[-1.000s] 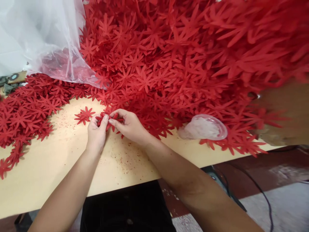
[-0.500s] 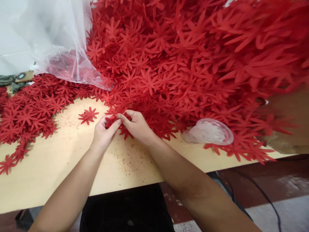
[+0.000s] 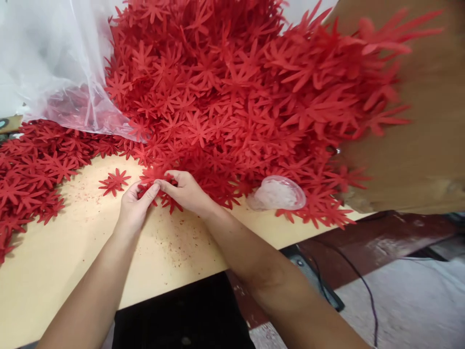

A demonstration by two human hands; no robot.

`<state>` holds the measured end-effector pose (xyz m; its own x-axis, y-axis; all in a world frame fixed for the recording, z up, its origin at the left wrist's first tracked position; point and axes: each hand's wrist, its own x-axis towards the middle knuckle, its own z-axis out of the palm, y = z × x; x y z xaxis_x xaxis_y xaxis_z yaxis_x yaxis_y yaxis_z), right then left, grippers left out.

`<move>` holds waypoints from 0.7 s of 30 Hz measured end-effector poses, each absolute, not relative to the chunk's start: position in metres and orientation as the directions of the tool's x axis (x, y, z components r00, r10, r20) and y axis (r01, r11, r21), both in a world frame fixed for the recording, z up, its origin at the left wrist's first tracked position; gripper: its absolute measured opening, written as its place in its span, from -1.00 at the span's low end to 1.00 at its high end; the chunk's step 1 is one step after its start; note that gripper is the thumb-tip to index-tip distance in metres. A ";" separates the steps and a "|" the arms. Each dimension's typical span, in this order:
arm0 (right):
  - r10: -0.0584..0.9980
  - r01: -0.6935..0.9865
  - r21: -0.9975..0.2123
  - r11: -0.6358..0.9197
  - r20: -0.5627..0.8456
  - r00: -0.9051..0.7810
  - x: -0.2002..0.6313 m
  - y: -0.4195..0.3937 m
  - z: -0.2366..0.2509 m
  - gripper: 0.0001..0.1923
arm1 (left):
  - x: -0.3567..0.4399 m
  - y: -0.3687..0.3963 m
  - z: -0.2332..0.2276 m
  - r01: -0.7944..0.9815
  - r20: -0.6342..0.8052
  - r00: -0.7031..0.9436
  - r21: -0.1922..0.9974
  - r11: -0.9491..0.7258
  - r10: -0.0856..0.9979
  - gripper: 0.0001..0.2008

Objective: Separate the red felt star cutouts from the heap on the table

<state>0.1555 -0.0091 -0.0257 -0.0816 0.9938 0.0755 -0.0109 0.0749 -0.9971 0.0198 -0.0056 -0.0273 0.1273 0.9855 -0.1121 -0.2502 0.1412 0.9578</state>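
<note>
No text, label, brand, number or sign can be read on any of the things in view here.

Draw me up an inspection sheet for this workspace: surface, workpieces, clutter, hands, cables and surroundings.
Surface: pale tabletop, partly covered by red pieces.
Workpieces: big heap of red flower-shaped pieces, darker pile at left, lone piece apart from both.
Clutter: small scraps scattered near the front edge; translucent bag with its lower edge over red pieces; clear container beside the heap, contents unclear.
Hands: left hand and right hand close together, fingers gripping red material.
Cables: one dark cable below table height, ends not traceable.
Surroundings: brown panel at right; light floor beyond the table.
</note>
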 end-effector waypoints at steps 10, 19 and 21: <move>0.949 -0.050 -0.977 0.208 0.189 0.251 0.181 0.008 -0.026 -0.59 | 0.019 -0.001 -0.025 -0.382 -0.163 -0.047 0.915 0.133 0.985 -0.71; 0.912 0.078 -0.961 0.264 0.276 0.304 0.185 0.010 -0.029 -0.45 | 0.020 -0.001 -0.022 -0.364 -0.178 -0.044 0.919 0.150 0.983 -0.60; 0.900 0.072 -0.968 0.239 0.249 0.357 0.185 0.010 -0.030 -0.45 | 0.020 -0.001 -0.022 -0.332 -0.199 -0.046 0.927 0.173 0.979 -0.57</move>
<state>0.1853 0.0100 -0.0298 0.3568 0.9004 0.2489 0.0722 0.2391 -0.9683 0.0200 -0.0009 -0.0221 -0.0461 0.9790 -0.1988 -0.3321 0.1727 0.9273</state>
